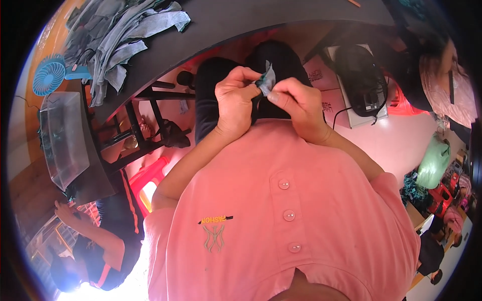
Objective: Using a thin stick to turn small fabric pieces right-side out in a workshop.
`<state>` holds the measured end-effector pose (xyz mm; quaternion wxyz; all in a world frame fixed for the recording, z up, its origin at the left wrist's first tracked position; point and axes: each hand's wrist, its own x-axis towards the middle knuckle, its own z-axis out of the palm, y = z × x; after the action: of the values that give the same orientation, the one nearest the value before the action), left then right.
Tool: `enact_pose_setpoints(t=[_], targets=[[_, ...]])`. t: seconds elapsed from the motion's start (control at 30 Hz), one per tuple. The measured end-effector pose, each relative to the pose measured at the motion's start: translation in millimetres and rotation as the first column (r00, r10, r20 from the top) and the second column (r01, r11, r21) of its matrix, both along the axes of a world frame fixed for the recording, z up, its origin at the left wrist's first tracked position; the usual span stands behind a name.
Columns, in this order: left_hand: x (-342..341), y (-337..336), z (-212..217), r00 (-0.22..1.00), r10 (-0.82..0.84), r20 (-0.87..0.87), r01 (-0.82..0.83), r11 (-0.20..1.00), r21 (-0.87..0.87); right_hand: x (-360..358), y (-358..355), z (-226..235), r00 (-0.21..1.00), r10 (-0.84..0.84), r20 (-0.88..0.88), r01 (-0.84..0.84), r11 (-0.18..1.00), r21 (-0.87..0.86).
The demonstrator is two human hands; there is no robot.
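Above my lap, a small grey-blue piece of fabric (268, 78) with a dark green patch is held between my two hands. My left hand (235, 103) pinches its left side between thumb and fingers. From the other side, my right hand (304, 108) grips the lower right edge with thumb and forefinger. The fabric's upper tip sticks up free between the hands. Both hands are close together, over my dark trousers (213, 83). What lies under my fingertips is hidden.
A dark table (236, 17) runs ahead, with heaped grey-blue fabric strips (113, 47) at its left. Beside them are a blue fan (48, 75) and a clear plastic bin (65, 143). A black bag (359, 83) lies right. Another person (103, 241) works at lower left.
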<state>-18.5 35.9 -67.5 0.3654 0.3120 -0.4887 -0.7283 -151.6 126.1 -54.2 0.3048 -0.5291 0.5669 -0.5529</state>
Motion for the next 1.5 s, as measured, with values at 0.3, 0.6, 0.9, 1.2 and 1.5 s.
enact_pose_setpoints(t=[0.3, 0.6, 0.9, 1.2, 1.5], targets=[[-7.6, 10.5, 20.6, 0.994, 0.014, 0.108, 0.008, 0.98, -0.197, -2.3, -7.7, -8.1, 0.984, -0.089, 0.157, 0.084, 0.996, 0.04], [-4.8, 7.5, 2.6, 0.983, 0.073, 0.171, -0.022, 0.959, -0.283, -3.2, -1.4, -3.6, 0.984, -0.079, 0.159, 0.078, 0.997, 0.015], [7.6, 5.2, -0.4, 0.987, -0.006, 0.158, 0.064, 0.928, -0.367, -5.6, 0.4, -5.1, 0.986, 0.026, 0.167, -0.04, 0.996, 0.081], [0.5, 7.0, 7.7, 0.998, 0.02, 0.053, 0.001, 0.93, -0.366, -2.1, -1.8, -1.7, 0.963, 0.061, 0.264, -0.092, 0.99, 0.106], [6.9, 6.1, 2.3, 0.994, -0.026, 0.106, 0.072, 0.884, -0.461, -3.3, 4.1, 0.9, 0.984, 0.092, 0.153, -0.097, 0.995, 0.026]])
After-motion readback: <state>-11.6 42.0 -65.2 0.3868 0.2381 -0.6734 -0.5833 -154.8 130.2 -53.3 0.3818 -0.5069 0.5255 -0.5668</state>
